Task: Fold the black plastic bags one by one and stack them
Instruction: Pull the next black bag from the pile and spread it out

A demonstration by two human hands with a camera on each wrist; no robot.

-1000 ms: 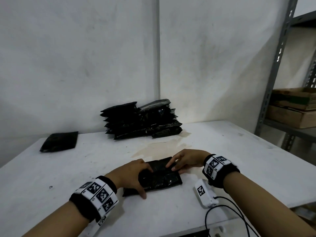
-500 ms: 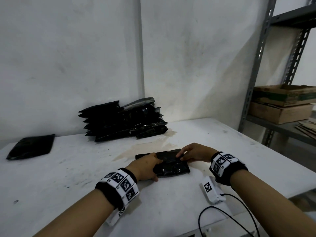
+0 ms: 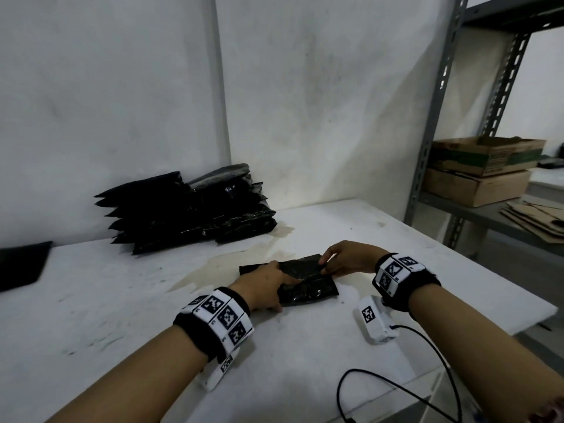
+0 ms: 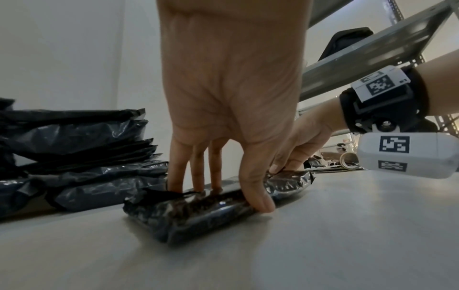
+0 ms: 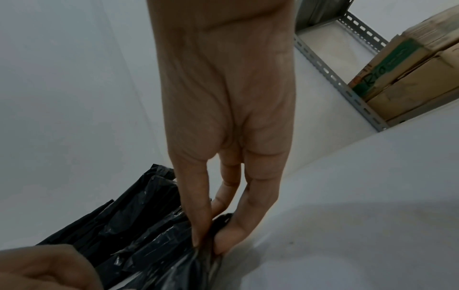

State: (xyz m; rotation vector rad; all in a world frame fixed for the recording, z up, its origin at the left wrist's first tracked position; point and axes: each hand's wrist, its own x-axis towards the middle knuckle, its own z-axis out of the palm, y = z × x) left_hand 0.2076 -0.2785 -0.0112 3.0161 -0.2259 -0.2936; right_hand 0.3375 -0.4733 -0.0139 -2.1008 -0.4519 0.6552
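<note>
- Two hands work one folded bag (image 3: 300,279): the left hand (image 3: 265,282) presses it flat with straight fingers, and the right hand (image 3: 346,258) pinches its far corner.
- The bag lies on the bench (image 3: 128,303), near the person.
- It looks folded; next, probably lift it gently onto the stack (image 3: 195,210) by the wall.
</note>
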